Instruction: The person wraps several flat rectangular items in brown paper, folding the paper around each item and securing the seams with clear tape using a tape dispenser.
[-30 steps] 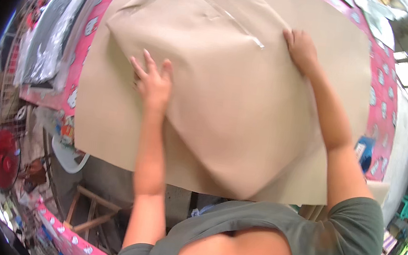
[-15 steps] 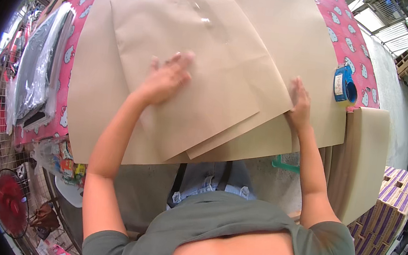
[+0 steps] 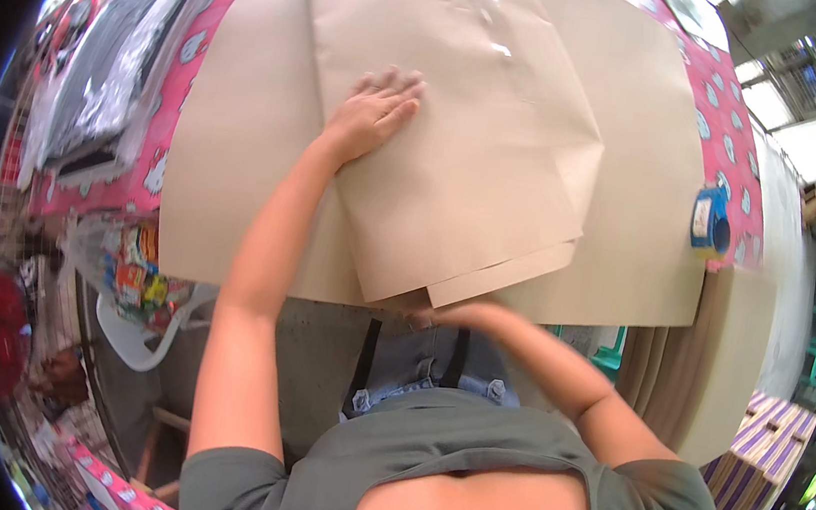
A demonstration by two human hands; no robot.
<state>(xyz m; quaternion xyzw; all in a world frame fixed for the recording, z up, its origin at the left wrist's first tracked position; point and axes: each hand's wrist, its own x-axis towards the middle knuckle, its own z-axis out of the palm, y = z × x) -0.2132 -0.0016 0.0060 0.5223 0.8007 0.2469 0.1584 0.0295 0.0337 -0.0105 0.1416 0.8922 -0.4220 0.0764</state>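
Note:
A large folded brown paper sleeve [image 3: 469, 161] lies on a wide brown paper sheet [image 3: 240, 135], a strip of shiny clear tape [image 3: 497, 49] along its far part. Its two near edges are offset, one layer reaching past the other, and its right side bulges up. My left hand [image 3: 374, 115] rests flat on the sleeve's left part, fingers spread. At the near edge, my right hand [image 3: 422, 305] is at the gap between the layers; its fingers are dark, blurred and mostly hidden by the paper.
A blue tape dispenser [image 3: 710, 221] stands at the sheet's right edge. Plastic-wrapped flat packs [image 3: 128, 62] lie on the pink patterned tablecloth [image 3: 189, 54] at left. Brown boards [image 3: 718, 361] stand at the right, with stacked cartons [image 3: 756, 466] beyond. A white chair [image 3: 139, 340] is below left.
My right hand has moved from the sleeve's right corner leftward and nearer, to its near edge. The sleeve's right side has risen into a bulge. My left hand now lies flatter on it.

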